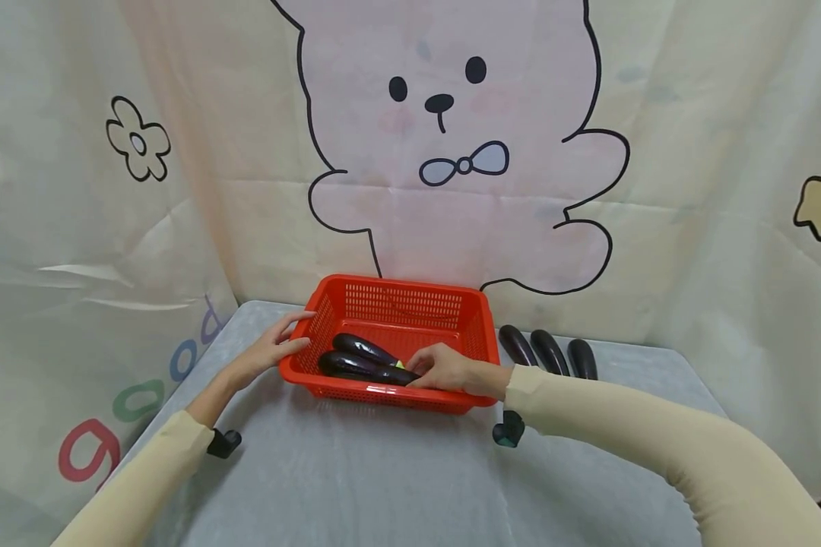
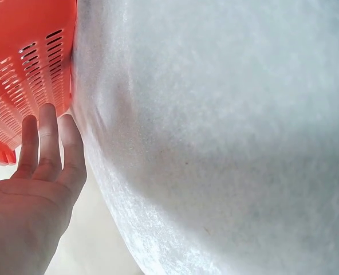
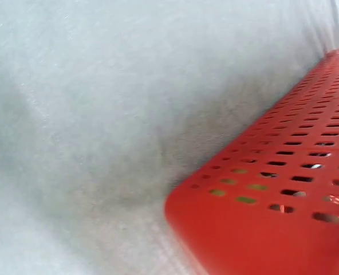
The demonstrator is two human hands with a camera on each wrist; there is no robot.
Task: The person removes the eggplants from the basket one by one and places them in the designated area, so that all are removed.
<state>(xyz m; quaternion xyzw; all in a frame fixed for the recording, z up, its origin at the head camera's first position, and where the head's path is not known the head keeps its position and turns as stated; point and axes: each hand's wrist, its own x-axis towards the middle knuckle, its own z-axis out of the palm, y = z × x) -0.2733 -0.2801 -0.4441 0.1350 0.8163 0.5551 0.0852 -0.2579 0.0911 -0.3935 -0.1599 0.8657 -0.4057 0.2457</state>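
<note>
A red slotted plastic basket [image 1: 402,393] stands at the back of the table. In it, toward the front left, dark purple eggplants lie side by side: a rear eggplant [image 1: 364,346] with a green stem end, and a front eggplant [image 1: 376,369]. My right hand [image 1: 445,368] reaches over the basket's front right and grips the right end of the front eggplant; the hand covers that end. At the basket's left rim rests my left hand [image 1: 274,348], fingers extended. In the left wrist view the left hand's fingers [image 2: 48,134] lie along the slotted side. The right wrist view hides the right hand.
To the right of the basket, three more eggplants [image 1: 549,351] lie in a row on the grey-covered table [image 1: 383,471]. A curtain [image 1: 691,190] printed with a bear hangs directly behind the table. The table's left edge runs close to my left arm.
</note>
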